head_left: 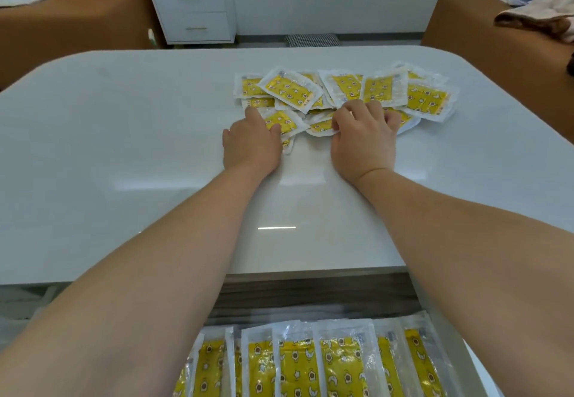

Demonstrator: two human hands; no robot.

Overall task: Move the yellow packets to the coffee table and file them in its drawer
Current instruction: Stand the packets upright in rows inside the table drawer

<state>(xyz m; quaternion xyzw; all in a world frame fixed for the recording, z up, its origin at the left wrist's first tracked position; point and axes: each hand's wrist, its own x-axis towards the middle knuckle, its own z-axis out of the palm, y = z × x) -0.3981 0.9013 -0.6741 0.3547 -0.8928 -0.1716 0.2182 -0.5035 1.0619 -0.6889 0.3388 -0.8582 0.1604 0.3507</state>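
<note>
My left grip lies palm down at the near left edge of a loose heap of yellow packets. They are flat foil sachets printed with small stars and moons, each sealed in a clear plastic sleeve. The thumb rests on top of one sachet, the fingers bend down over those behind it, and another sachet peeks out from under the palm. I cannot tell whether this grip has closed on anything or only presses down.

My right grip sits just beside it, at the middle of the heap's near edge. Its fingers are curled into the pile and the thumb pinches the white border of a sachet at the front.

The heap lies right of centre, towards the far side, on the glossy white table with rounded corners, and the sachets overlap at all angles. Both forearms reach out over the near half of the table.

Below the near edge, the table's open drawer, lined in grey wood grain, holds a row of filed packets. These stand on edge, side by side.

Beyond the table, a white two-drawer bedside cabinet stands against the wall. A brown upholstered seat is at the left. Another brown seat at the right carries crumpled cloth.
</note>
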